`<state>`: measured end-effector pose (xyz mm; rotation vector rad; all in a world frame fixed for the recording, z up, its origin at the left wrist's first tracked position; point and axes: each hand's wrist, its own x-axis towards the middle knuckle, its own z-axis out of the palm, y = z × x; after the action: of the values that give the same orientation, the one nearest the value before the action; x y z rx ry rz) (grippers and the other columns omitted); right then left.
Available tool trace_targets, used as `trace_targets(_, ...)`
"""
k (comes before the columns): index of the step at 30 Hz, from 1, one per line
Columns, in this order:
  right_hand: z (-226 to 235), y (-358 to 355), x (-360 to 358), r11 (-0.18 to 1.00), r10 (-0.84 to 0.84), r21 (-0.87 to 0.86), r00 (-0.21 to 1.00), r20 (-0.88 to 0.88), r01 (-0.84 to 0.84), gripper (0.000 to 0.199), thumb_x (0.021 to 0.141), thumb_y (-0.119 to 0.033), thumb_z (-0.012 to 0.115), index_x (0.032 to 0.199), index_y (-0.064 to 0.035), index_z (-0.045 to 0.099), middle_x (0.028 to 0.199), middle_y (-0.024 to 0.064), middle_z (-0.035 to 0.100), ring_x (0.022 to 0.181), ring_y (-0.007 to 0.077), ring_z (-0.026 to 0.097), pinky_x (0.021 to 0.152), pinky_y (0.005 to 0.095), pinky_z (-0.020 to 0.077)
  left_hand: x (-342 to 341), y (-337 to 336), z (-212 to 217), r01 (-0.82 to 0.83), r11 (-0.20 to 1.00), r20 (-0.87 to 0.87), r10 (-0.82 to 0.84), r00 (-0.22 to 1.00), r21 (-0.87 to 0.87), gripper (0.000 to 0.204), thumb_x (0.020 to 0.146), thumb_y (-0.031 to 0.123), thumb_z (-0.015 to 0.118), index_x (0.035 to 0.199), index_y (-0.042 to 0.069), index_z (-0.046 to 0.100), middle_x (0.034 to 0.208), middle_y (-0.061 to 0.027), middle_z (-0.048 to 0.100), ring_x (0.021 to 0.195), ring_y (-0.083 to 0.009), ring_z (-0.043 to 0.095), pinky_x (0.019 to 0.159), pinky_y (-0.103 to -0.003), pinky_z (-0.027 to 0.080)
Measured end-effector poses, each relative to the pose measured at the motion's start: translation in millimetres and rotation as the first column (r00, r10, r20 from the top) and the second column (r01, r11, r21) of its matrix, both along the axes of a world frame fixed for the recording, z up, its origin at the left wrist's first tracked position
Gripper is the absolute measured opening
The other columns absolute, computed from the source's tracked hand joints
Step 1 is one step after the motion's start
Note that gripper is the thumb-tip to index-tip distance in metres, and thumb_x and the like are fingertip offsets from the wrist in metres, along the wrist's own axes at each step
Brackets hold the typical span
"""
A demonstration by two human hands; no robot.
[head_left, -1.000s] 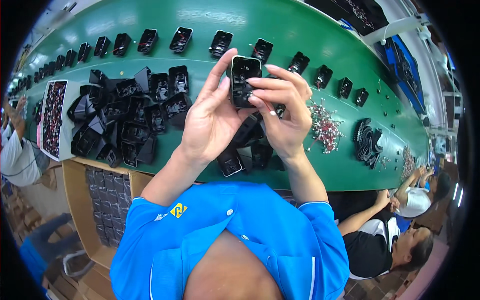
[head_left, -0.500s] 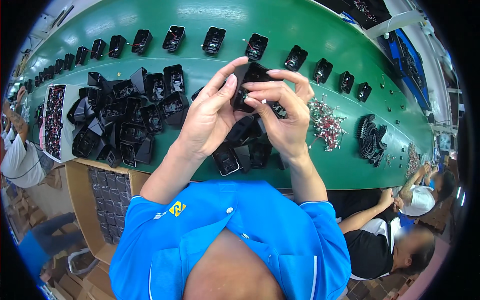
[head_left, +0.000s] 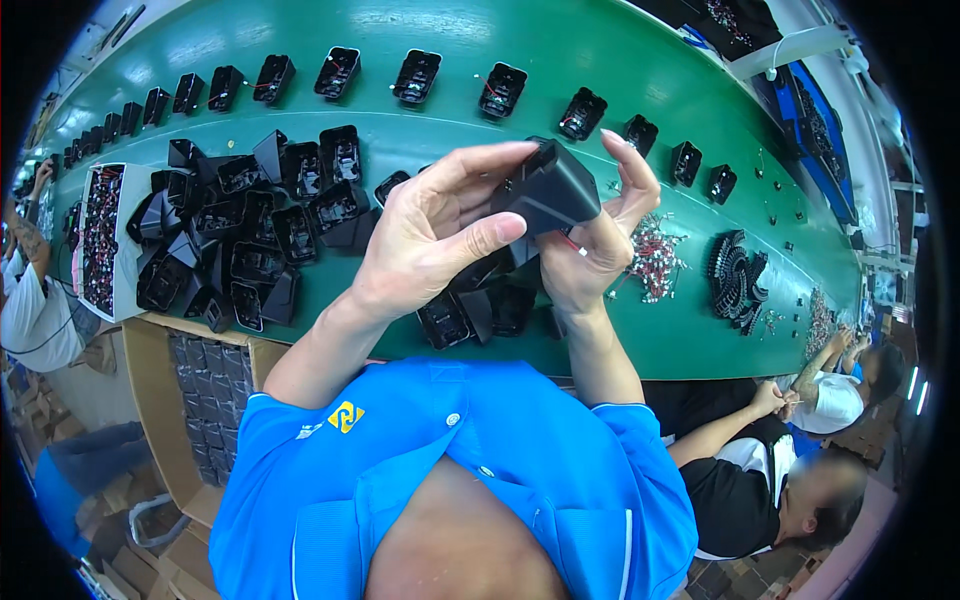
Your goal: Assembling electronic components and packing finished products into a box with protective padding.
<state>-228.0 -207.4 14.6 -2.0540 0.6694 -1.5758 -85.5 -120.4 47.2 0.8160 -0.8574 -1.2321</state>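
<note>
A black plastic housing (head_left: pixel 556 188) is held up over the bench, tilted with its smooth outer side toward me. My left hand (head_left: pixel 440 215) grips it from the left, thumb below and fingers along the upper edge. My right hand (head_left: pixel 598 230) is against its right and lower side, one finger raised and the others partly hidden behind the housing. A short red wire with a white connector (head_left: pixel 582 252) pokes out by the right hand. Below both hands lie several more black housings (head_left: pixel 445 318).
A row of black housings (head_left: pixel 415 78) with wires runs along the far side. Piled housings (head_left: pixel 265 215) and a white box of wired parts (head_left: pixel 105 240) are left. Red-white wires (head_left: pixel 655 260) and black strips (head_left: pixel 735 280) lie right. A co-worker (head_left: pixel 740 490) sits at right.
The housing has been turned over, from its open side showing to its smooth outer side. My right hand has shifted to its right and lower side, and a finger has lifted.
</note>
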Motion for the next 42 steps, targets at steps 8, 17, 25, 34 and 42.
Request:
trace_targets(8, 13, 1, 1, 0.999, -0.030, 0.030, 0.973, -0.229, 0.038, 0.022, 0.064, -0.009, 0.082, 0.083, -0.0121, 0.071, 0.141, 0.0098, 0.050, 0.128, 0.0275, 0.041, 0.106, 0.0403, 0.0304, 5, 1, -3, -0.114, 0.983, -0.094, 0.129, 0.987, 0.147, 0.047, 0.094, 0.004, 0.067, 0.138, -0.002, 0.051, 0.124, -0.0178, 0.062, 0.109, -0.0216, 0.064, 0.096, -0.031, 0.053)
trace_targets(17, 20, -64, -42, 0.929, -0.268, -0.351, 0.862, -0.431, 0.113, 0.027, 0.067, -0.023, 0.082, 0.089, -0.0169, 0.066, 0.141, -0.0021, 0.055, 0.124, 0.0203, 0.047, 0.107, 0.0422, 0.0247, 39, -13, -17, -0.309, 0.947, 0.726, 0.274, 0.631, -0.088, 0.052, 0.099, 0.014, 0.060, 0.146, 0.005, 0.042, 0.136, -0.0188, 0.053, 0.123, -0.0295, 0.052, 0.107, -0.041, 0.040)
trace_targets(25, 15, -245, -305, 0.780, -0.430, -0.333, 0.067, -0.901, 0.530, 0.026, 0.077, -0.034, 0.080, 0.097, -0.0196, 0.071, 0.145, -0.0090, 0.051, 0.126, 0.0217, 0.044, 0.108, 0.0507, 0.0260, 202, 50, -72, -0.636, 0.767, 0.961, -0.107, -0.256, -0.084, 0.045, 0.099, 0.035, 0.057, 0.138, 0.013, 0.055, 0.137, -0.0150, 0.052, 0.126, -0.0333, 0.047, 0.110, -0.046, 0.032)
trace_targets(34, -16, -277, -347, 0.844, -0.156, -0.105, 0.053, -0.986, 0.526, 0.031, 0.077, -0.031, 0.081, 0.105, -0.0215, 0.071, 0.145, -0.0075, 0.052, 0.129, 0.0212, 0.043, 0.111, 0.0507, 0.0271, 204, 40, -81, -0.664, 0.747, 0.923, -0.283, -0.262, 0.040, 0.040, 0.096, 0.030, 0.059, 0.134, 0.020, 0.059, 0.123, -0.0109, 0.062, 0.121, -0.0304, 0.051, 0.110, -0.048, 0.030)
trace_targets(42, -5, -329, -449, 0.624, -0.365, -0.103, 0.173, -0.915, 0.775, 0.047, 0.082, -0.013, 0.071, 0.124, -0.0307, 0.064, 0.131, 0.0047, 0.059, 0.114, 0.0296, 0.058, 0.097, 0.0464, 0.0495, 211, 39, -62, -0.669, 0.731, 0.991, -0.121, 0.063, 0.132, 0.035, 0.097, 0.024, 0.060, 0.130, 0.015, 0.063, 0.119, -0.0106, 0.066, 0.105, -0.0260, 0.060, 0.102, -0.039, 0.042)
